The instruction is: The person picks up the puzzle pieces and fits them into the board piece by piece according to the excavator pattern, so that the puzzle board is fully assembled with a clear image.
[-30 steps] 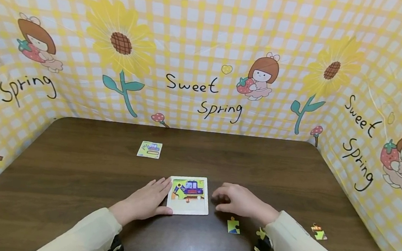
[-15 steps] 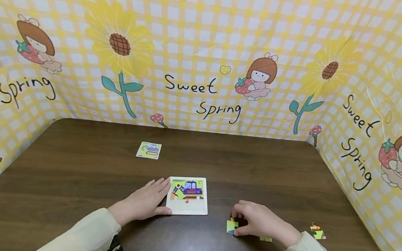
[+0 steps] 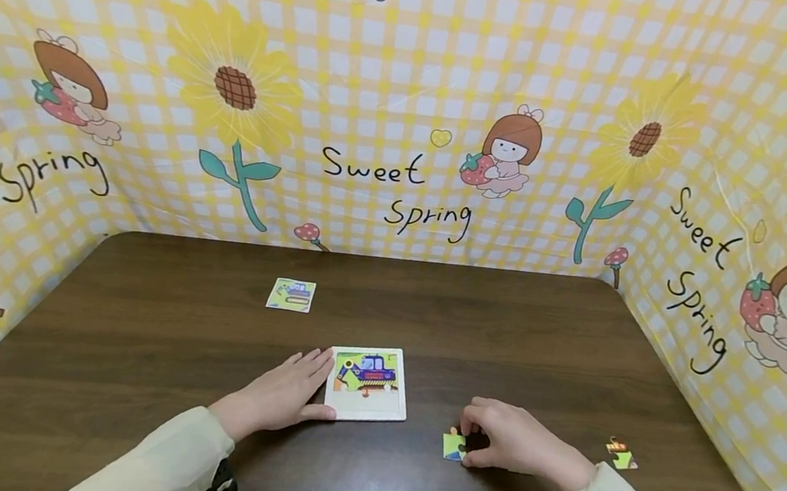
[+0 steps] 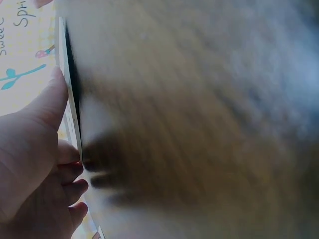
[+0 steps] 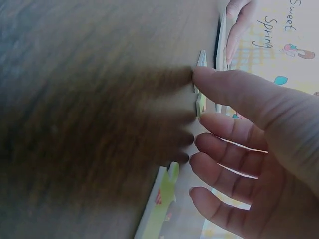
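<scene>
My left hand [image 3: 279,395] lies flat with straight fingers against the left edge of a white-framed jigsaw board [image 3: 383,405]. The board's upper part shows a purple digger on green; its lower part is bare. To the right of the board, my right hand [image 3: 520,441] has its thumb and forefinger at opposite edges of a green and blue puzzle piece [image 3: 452,447], pinching it at the table surface. In the right wrist view, the thumb and forefinger touch this piece [image 5: 201,104], and the other fingers are loosely bent.
Another puzzle piece [image 3: 622,454], orange and green, lies far right. A green piece [image 5: 162,204] sits near the right hand, hidden under it in the head view. A square digger picture card [image 3: 291,295] lies at the back of the dark wooden table [image 3: 159,290].
My right hand has moved from beside the board, right and towards me, to the green and blue piece, and its thumb and forefinger have closed on it. The left hand stays put.
</scene>
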`<state>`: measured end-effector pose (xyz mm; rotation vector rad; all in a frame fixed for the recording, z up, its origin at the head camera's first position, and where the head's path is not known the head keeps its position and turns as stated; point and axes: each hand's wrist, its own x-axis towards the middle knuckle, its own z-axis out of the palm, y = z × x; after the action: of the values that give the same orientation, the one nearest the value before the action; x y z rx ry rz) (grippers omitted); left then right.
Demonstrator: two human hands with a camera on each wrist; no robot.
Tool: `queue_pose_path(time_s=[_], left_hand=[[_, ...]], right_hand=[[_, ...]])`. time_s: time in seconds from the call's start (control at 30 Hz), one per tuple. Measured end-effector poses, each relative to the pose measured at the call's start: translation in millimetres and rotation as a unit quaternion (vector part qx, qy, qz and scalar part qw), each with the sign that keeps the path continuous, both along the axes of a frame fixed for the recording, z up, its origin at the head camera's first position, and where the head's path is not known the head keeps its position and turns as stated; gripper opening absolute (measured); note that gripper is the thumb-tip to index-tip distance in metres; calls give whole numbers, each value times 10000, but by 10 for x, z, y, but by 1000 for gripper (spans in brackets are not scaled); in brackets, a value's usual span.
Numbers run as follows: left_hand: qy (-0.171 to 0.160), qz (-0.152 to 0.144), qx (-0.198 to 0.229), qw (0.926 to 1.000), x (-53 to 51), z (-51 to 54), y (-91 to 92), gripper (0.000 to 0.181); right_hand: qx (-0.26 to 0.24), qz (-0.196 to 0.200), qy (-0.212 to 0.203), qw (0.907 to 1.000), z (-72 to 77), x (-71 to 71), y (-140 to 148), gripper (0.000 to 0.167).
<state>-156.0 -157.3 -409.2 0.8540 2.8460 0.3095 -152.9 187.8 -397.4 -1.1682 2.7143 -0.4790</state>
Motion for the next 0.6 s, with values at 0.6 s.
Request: queue_pose_path(time_s=[0.6], left_hand=[[-11,-99,6,10000,-19,-27,-29,85]], right_hand=[[-128,151,206,9996,69,-107,-268,20]])
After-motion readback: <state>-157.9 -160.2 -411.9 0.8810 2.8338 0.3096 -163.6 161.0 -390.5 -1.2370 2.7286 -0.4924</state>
